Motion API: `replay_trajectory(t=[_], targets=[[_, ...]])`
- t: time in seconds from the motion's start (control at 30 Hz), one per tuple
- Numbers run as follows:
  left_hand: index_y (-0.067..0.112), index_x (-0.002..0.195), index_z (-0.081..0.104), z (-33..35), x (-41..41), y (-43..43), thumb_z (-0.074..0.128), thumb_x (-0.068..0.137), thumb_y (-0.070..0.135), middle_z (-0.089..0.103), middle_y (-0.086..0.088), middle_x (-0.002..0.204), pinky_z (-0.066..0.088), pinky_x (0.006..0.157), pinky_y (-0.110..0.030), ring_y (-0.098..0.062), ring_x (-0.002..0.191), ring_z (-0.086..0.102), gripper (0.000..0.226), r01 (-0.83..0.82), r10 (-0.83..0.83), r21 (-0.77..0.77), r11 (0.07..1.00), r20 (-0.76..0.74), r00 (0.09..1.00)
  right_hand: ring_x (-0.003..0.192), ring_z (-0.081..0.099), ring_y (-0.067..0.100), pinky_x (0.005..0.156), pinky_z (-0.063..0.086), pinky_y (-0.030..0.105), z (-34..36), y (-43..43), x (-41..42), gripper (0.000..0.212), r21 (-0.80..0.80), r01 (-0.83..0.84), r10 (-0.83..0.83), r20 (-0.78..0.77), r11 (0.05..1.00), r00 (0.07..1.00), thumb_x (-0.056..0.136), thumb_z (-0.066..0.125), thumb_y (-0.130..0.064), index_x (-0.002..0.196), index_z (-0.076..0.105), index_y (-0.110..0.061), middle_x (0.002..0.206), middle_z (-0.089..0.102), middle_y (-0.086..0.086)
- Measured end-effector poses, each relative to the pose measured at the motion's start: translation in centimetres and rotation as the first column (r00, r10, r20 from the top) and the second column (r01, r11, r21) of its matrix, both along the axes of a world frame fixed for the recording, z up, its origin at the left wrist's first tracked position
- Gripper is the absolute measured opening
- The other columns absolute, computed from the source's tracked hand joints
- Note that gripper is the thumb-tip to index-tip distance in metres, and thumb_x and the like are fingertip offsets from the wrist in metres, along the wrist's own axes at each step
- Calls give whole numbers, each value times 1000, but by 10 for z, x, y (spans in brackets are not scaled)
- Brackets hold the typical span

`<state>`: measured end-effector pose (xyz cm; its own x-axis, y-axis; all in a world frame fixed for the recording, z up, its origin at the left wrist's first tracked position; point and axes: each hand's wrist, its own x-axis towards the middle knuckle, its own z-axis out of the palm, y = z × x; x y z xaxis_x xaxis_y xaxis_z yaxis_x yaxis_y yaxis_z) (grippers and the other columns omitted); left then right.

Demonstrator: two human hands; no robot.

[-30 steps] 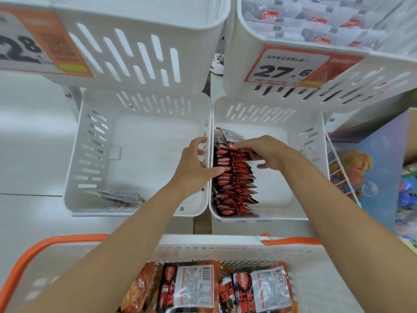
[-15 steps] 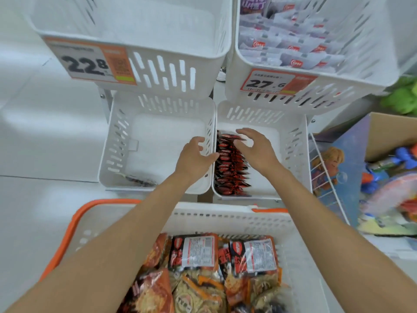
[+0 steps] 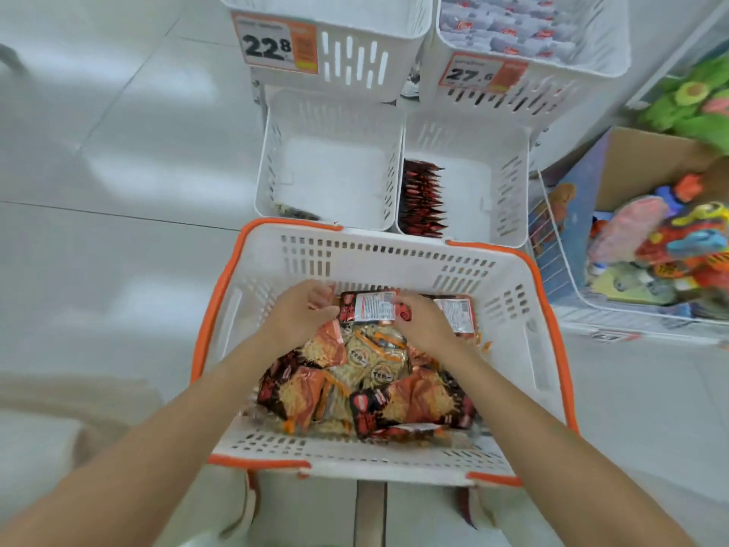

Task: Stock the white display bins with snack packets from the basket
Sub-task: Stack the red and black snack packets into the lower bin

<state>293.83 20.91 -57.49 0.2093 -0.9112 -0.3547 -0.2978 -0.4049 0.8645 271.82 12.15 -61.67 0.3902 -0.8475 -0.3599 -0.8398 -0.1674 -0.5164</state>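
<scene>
Pulled back from the white slotted plastic bin (image 3: 471,199) at upper centre, the left hand (image 3: 298,313) and right hand (image 3: 424,323) now curl round a red-and-black white-labelled snack packet (image 3: 371,307) in the orange-rimmed white basket (image 3: 394,248) mid-frame, likely starting another load.

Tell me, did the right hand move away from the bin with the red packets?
Yes. The right hand has left the lower right bin and come back toward the person, into the basket, touching a white-labelled packet.
</scene>
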Motion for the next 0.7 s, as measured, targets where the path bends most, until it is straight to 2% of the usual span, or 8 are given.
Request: replay_trajectory(t=[0.13, 0.2, 0.27, 0.33, 0.37, 0.47, 0.57, 0.7], targets=[[13, 108, 63, -2, 15, 24, 71, 88, 18, 64, 2, 86, 50, 72, -24, -16, 82, 60, 22, -39, 35, 47, 998, 75, 997, 151, 7, 27, 122, 11, 43, -42, -3, 13, 64, -89, -274, 241, -271, 958, 932, 97, 54, -16, 153, 26, -19, 162, 18, 6], [12, 109, 64, 0, 19, 27, 70, 88, 19, 67, -2, 90, 45, 61, -22, -17, 79, 62, 23, -82, 78, 63, 995, 73, 994, 147, 23, 30, 120, 19, 45, -48, -9, 13, 53, -131, -423, 345, -392, 897, 853, 97, 55, -16, 147, 40, -17, 155, 34, 10], [14, 108, 63, 0, 22, 26, 69, 89, 20, 68, -5, 96, 47, 66, -25, -22, 88, 64, 21, -111, 103, 85, 990, 88, 991, 118, 56, 34, 100, 45, 44, -40, -15, 13, 29, -257, -472, 341, -423, 844, 839, 94, 54, -10, 123, 61, -9, 123, 63, 14], [15, 110, 62, 1, 20, 23, 68, 89, 22, 66, -6, 103, 49, 74, -32, -24, 92, 64, 23, -149, 140, 106, 983, 89, 986, 85, 65, 32, 74, 53, 39, -25, -18, 17, 17, -390, -300, 209, -258, 871, 943, 95, 50, -9, 103, 65, -6, 91, 69, 13], [13, 114, 61, -1, 18, 20, 68, 90, 24, 65, -6, 108, 50, 79, -35, -24, 95, 63, 27, -161, 152, 117, 980, 78, 985, 79, 64, 31, 70, 51, 37, -13, -17, 21, 20, -342, -102, 88, -54, 934, 995, 98, 47, -12, 99, 65, -4, 87, 68, 13], [15, 118, 58, 6, 1, 11, 69, 88, 36, 60, 1, 118, 46, 96, -35, -18, 107, 58, 38, -120, 144, 209, 970, -103, 984, 81, 63, 35, 82, 53, 49, 21, -7, 37, 31, 125, 141, -180, 413, 982, 893, 99, 47, -23, 84, 67, -5, 87, 67, 23], [18, 102, 61, 13, -5, 5, 72, 86, 21, 69, -3, 112, 50, 96, -38, -18, 102, 65, 19, -201, 278, 225, 953, -392, 877, 92, 68, 21, 94, 52, 37, 47, 18, 54, 35, 347, -15, -164, 480, 938, 862, 103, 44, -31, 90, 71, -15, 95, 73, 12], [19, 100, 65, 16, 15, 7, 73, 85, 14, 72, -2, 98, 57, 85, -46, -26, 91, 69, 18, -377, 379, 45, 925, -145, 914, 121, 55, 22, 107, 43, 37, 28, 32, 72, 42, 435, 73, -273, 416, 897, 867, 104, 39, -36, 138, 49, -13, 134, 57, 10]])
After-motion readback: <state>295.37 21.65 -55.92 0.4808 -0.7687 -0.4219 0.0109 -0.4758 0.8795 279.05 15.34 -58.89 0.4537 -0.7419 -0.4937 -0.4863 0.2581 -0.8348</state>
